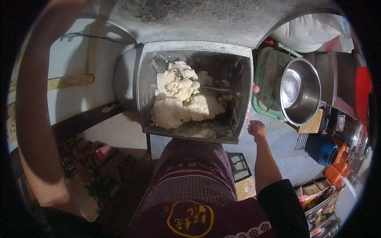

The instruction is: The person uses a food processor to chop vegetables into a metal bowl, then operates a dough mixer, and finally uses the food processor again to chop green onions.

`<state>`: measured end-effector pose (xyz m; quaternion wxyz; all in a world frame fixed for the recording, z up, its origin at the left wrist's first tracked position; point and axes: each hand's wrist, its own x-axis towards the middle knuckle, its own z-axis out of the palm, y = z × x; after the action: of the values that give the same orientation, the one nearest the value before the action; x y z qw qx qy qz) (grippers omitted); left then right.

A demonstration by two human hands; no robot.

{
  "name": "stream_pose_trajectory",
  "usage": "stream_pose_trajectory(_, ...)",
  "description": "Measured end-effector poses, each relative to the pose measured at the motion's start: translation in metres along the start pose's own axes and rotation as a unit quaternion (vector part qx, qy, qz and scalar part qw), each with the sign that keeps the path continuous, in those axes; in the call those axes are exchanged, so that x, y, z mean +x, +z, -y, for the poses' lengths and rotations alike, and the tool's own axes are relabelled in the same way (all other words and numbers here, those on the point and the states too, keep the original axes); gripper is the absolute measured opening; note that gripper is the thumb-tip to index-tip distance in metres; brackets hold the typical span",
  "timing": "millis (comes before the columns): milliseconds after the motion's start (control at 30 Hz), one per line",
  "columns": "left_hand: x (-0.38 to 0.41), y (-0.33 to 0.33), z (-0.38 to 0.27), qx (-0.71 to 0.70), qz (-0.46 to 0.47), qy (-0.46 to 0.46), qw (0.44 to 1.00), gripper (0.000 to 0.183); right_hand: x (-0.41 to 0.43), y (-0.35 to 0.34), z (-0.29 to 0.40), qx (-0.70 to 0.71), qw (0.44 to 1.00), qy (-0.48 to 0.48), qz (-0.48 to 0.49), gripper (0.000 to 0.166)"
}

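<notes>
In front of me stands a metal dough mixer with an open-topped bowl. A lumpy mass of pale dough lies mostly toward the bowl's left side, partly in bright light. A thin metal bar crosses the bowl to the right of the dough. My right hand is beside the bowl's lower right corner, fingers curled in, with no held object visible. A round pinkish knob sits on the mixer's right side, farther up than this hand. My left forearm rises along the left rim; its hand is out of view.
A steel basin rests at the right beside a green plastic crate. Farther right are a blue drum and orange containers. White sacks lie upper right. Wooden stools stand lower left.
</notes>
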<state>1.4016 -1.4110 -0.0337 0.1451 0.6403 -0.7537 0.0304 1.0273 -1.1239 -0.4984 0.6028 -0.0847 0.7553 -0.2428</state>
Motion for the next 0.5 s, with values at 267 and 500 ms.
stream_pose_trajectory(267,-0.008,0.002,0.031,0.046,-0.039,0.217,0.974,0.030,-0.008,0.003,0.008,-0.018,1.000,-0.004,0.007,0.021)
stream_pose_trajectory(500,-0.003,0.005,0.033,0.057,-0.030,0.152,0.986,0.030,-0.003,0.001,0.001,0.001,1.000,0.003,0.018,0.018)
